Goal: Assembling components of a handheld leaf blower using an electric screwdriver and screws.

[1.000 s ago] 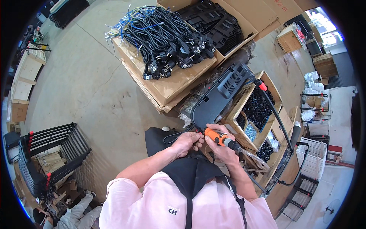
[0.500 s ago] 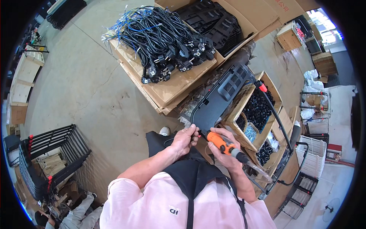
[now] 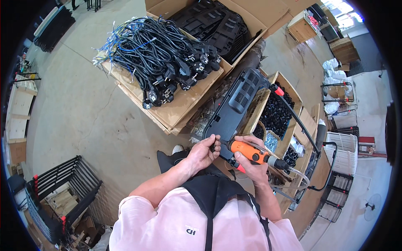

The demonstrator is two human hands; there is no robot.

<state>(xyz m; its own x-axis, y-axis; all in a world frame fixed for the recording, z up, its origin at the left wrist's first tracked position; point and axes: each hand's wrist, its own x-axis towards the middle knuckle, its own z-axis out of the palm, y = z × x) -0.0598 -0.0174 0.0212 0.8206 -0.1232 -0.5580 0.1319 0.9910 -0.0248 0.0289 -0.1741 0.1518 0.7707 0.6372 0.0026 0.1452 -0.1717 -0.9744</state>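
Observation:
My right hand [image 3: 253, 162] is wrapped round an orange power screwdriver [image 3: 247, 151] with a hose at its rear end. The tool lies across in front of me, nose pointing left toward my left hand. My left hand [image 3: 202, 154] is closed, fingertips pinched together beside the tool's nose; a small dark thing shows between the fingers, too hidden to name. Just beyond both hands lies a dark grey plastic cover [image 3: 228, 118] with a raised vented hump [image 3: 246, 93]. Its near end is partly hidden by my hands. A black tube frame [image 3: 298, 121] with red clips runs along its right.
Ahead, black power cables [image 3: 150, 54] with plugs lie heaped on a cardboard box [image 3: 167, 115]. Behind, an open carton [image 3: 257, 37] holds black plastic parts. On the right, a wooden tray [image 3: 296, 90] holds small black pieces and screws. Stacked black frames [image 3: 69, 188] stand at left.
The screwdriver has swung closer to level, and its hose end has risen. My left hand has stayed close to its nose. The surroundings have shifted a little leftward in view.

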